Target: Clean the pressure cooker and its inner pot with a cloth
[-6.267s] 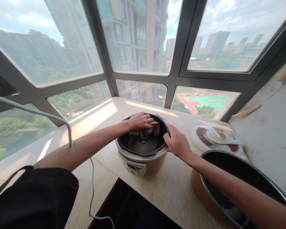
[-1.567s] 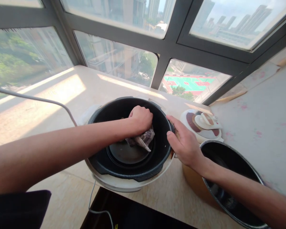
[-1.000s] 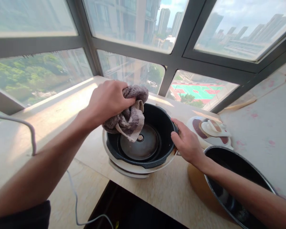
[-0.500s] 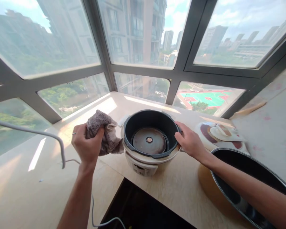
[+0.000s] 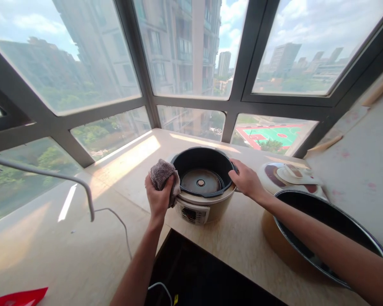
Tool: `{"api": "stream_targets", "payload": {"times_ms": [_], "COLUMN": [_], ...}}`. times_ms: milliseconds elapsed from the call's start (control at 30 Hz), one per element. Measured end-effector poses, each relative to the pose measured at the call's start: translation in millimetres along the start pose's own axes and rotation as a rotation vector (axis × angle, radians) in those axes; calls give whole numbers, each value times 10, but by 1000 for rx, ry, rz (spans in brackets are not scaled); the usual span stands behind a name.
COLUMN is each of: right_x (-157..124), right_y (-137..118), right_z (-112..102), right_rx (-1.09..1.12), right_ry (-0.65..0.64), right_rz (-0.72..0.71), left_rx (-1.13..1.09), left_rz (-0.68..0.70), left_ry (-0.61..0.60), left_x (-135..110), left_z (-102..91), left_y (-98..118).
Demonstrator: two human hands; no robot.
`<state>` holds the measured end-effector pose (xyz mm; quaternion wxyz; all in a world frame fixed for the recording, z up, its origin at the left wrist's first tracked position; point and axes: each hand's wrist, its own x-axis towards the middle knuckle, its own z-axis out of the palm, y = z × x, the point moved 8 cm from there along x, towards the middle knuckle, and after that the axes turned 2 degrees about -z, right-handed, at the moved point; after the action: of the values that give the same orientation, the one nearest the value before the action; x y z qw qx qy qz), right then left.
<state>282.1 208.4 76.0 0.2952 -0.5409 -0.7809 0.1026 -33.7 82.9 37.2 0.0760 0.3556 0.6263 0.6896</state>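
Note:
A lidless electric pressure cooker stands on the pale counter, with a dark inner wall and a round heating plate showing at its bottom. My left hand is closed around a bunched grey-brown cloth, which lies against the cooker's left rim. On the opposite side, my right hand grips the cooker's rim and side handle, fingers partly hidden behind the edge. Beside my right forearm sits a removed inner pot, black inside and tan outside.
Behind the inner pot lies the cooker's white and maroon lid. A dark glossy panel is in front of the cooker. A grey cable arches at the left, and a red item is at the lower left. Windows surround the counter.
My left hand has moved right with the cloth, from beside the cooker to against its rim. My right hand keeps its hold. The view has shifted slightly.

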Motion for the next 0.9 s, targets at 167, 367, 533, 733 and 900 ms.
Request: {"api": "stream_targets", "payload": {"times_ms": [167, 367, 533, 733, 900], "right_x": [0, -17, -34, -37, -46], "right_y": [-2, -32, -32, -32, -38], "right_z": [4, -29, -22, -9, -19], "right_rx": [-12, -9, -11, -14, 5], "right_ry": [-8, 8, -2, 8, 16], "right_rz": [-2, -8, -10, -15, -11], "left_rx": [37, 78, 212, 53, -86], "left_rz": [-27, -110, -80, -65, -267], "left_ry": [-41, -96, -212, -193, -154], "left_x": [290, 675, 924, 806, 386], "left_z": [190, 357, 537, 460, 259], "left_y": [-166, -257, -164, -146, -195]}}
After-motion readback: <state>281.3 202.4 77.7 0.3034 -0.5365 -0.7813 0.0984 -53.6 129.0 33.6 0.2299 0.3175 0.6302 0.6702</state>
